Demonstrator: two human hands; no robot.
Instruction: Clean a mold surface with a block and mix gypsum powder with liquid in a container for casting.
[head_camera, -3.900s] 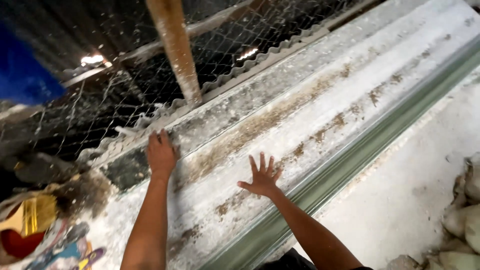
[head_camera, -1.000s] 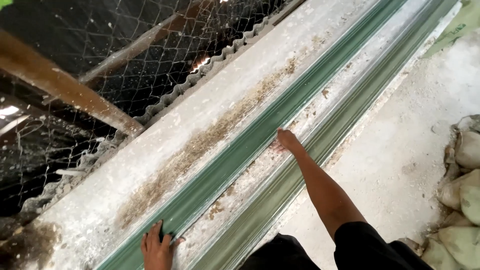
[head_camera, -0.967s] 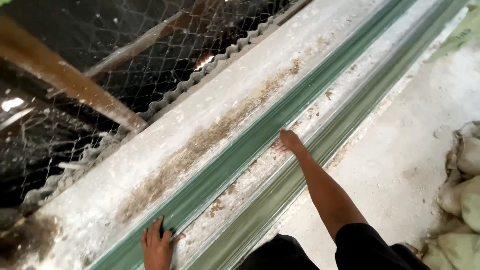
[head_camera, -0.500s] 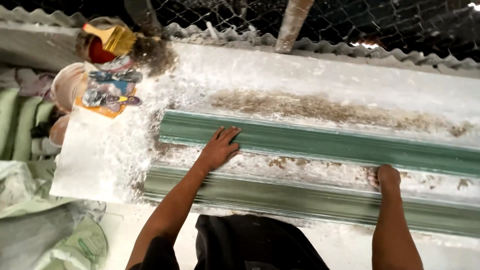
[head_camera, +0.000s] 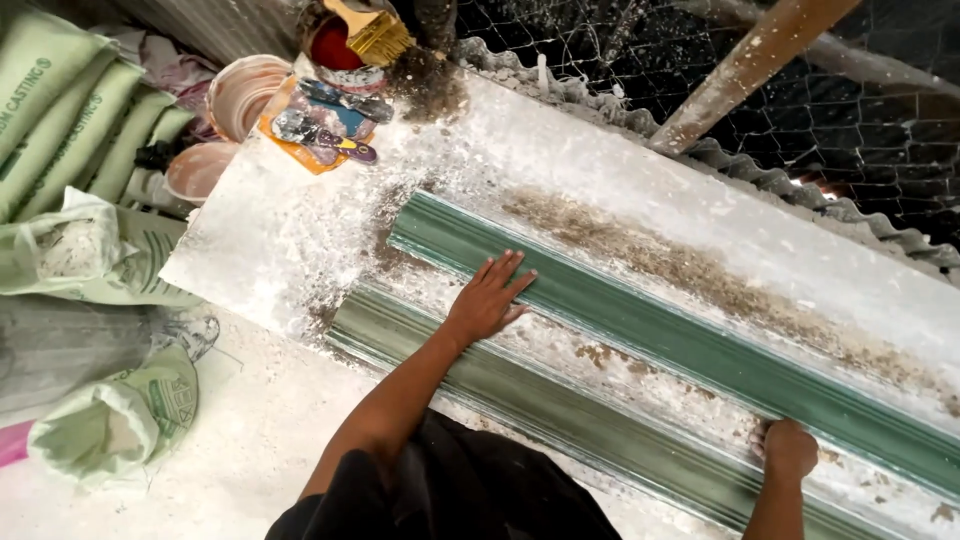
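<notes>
A long green ribbed moulding (head_camera: 640, 330) lies on a white, dust-covered bench (head_camera: 260, 240), running from upper left to lower right. A second green moulding (head_camera: 560, 410) lies along the bench's near edge. My left hand (head_camera: 488, 296) rests flat, fingers spread, on the near side of the upper moulding close to its left end. My right hand (head_camera: 790, 450) sits farther right with fingers curled, at the lower edge of the same moulding; I cannot see whether it grips it.
Green and white sacks (head_camera: 70, 180) pile up at the left. Bowls (head_camera: 245, 92), a brush (head_camera: 370, 32) in a red tub and scrapers (head_camera: 330, 125) stand at the bench's far left end. Wire mesh (head_camera: 820, 130) and a slanted wooden pole (head_camera: 750, 70) back the bench.
The view has swung left since a second ago, showing the bench's left end. Both hands stay on the upper green moulding, the left hand now flatter near its end.
</notes>
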